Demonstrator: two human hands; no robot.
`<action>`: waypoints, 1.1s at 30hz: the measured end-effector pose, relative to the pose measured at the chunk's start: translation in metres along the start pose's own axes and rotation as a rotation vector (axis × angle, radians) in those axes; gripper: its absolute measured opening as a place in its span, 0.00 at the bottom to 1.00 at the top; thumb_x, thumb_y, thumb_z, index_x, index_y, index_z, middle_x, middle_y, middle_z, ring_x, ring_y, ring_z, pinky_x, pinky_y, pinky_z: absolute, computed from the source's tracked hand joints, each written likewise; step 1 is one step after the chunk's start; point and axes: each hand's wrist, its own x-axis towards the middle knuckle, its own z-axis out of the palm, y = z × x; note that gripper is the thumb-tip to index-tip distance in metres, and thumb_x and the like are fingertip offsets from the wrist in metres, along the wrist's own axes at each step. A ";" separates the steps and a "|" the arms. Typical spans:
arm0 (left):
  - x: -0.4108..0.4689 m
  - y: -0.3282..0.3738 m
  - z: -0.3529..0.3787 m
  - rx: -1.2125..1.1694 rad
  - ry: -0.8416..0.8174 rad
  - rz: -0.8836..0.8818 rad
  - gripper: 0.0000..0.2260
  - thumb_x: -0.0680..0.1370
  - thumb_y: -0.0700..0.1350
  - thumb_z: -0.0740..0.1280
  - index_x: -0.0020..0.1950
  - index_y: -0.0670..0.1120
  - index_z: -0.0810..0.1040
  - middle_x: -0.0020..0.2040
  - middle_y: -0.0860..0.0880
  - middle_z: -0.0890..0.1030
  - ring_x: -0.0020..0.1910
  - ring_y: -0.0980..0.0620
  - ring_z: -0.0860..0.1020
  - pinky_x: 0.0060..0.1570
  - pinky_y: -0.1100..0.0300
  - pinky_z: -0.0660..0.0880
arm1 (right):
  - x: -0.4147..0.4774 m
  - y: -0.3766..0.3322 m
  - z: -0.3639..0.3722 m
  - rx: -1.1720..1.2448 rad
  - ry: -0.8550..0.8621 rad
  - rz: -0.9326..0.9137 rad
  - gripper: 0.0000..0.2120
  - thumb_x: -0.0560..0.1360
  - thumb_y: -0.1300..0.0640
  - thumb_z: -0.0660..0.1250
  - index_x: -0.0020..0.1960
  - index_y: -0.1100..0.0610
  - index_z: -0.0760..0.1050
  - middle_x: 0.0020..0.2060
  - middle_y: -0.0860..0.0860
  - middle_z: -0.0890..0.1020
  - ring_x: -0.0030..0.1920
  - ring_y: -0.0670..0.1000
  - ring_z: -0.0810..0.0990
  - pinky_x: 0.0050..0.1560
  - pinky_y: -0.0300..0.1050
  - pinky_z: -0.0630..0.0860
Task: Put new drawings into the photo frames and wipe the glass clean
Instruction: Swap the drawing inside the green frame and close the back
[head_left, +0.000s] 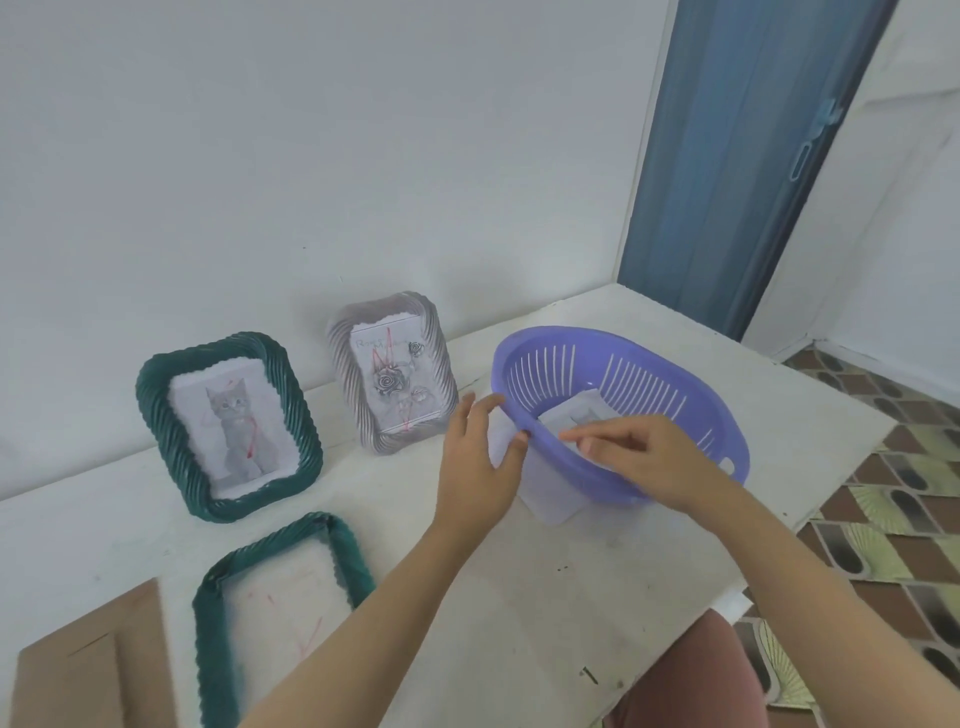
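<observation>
Basket (727, 415) held a paper drawing (587, 410), pinched by the right hand (641, 454); the left hand (478, 462) gripped the rim. Left of it stood a green frame (228, 426) and a grey frame (392, 371).

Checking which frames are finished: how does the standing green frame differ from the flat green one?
The standing green frame stands upright; the flat green frame lies on the table. The standing one holds a cat drawing; the flat one shows only faint red marks. Both have dark green rope-twist borders.
</observation>
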 end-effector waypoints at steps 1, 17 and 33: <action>0.002 0.003 -0.003 -0.002 -0.032 0.058 0.20 0.75 0.53 0.63 0.66 0.52 0.68 0.71 0.50 0.65 0.73 0.56 0.57 0.66 0.63 0.60 | 0.006 -0.001 -0.006 0.034 0.019 0.029 0.11 0.76 0.57 0.65 0.45 0.41 0.81 0.43 0.34 0.81 0.46 0.34 0.77 0.45 0.26 0.70; 0.013 0.011 -0.005 0.164 -0.204 0.104 0.17 0.73 0.57 0.66 0.61 0.56 0.75 0.71 0.54 0.66 0.70 0.56 0.62 0.66 0.59 0.61 | 0.075 0.052 -0.024 -0.779 -0.201 0.469 0.42 0.66 0.59 0.73 0.73 0.45 0.55 0.65 0.56 0.70 0.61 0.58 0.74 0.50 0.46 0.74; 0.007 0.031 -0.015 0.006 -0.140 0.162 0.18 0.75 0.50 0.65 0.65 0.56 0.69 0.70 0.56 0.67 0.70 0.59 0.62 0.66 0.62 0.60 | 0.037 0.010 -0.028 -0.474 0.373 -0.029 0.24 0.73 0.67 0.57 0.66 0.50 0.65 0.37 0.55 0.80 0.40 0.58 0.75 0.40 0.50 0.73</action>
